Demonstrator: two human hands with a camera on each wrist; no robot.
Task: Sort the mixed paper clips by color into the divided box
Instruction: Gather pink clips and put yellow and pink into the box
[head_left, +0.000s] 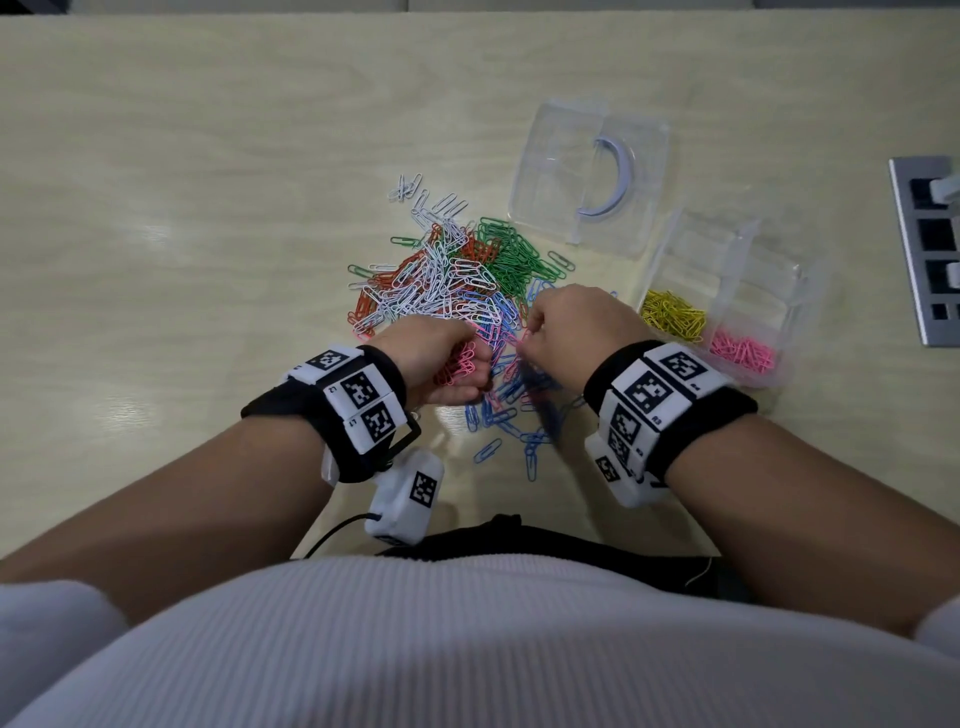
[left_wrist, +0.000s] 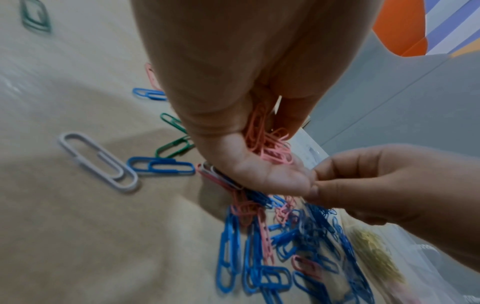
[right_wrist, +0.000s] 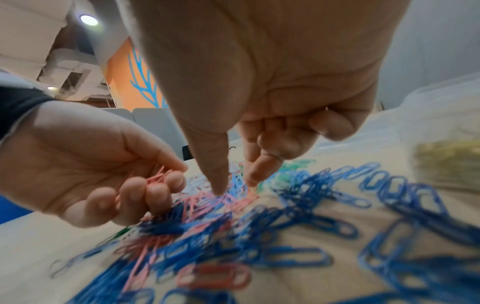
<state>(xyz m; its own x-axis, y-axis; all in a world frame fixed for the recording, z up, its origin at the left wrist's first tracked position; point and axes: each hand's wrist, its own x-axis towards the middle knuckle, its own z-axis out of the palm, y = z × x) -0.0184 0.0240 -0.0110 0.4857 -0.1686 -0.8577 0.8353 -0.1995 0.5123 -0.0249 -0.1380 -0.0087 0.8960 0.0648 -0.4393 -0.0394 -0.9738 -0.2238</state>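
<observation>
Beside my curled left hand (head_left: 431, 358) cupping a bunch of pink wire paper clips (head_left: 460, 366), my right hand (head_left: 569, 325), thumb and forefinger parted, empty, over blue wire paper clips (head_left: 511, 415), clear plastic divided box (head_left: 737, 306) to its right

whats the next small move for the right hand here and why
Probably pinch another pink clip from the mixed pile and pass it across. The left hand already holds a bunch of pink clips, the right hand reaches thumb and forefinger down into pink and blue clips, and the divided box holds pink beside yellow.
</observation>
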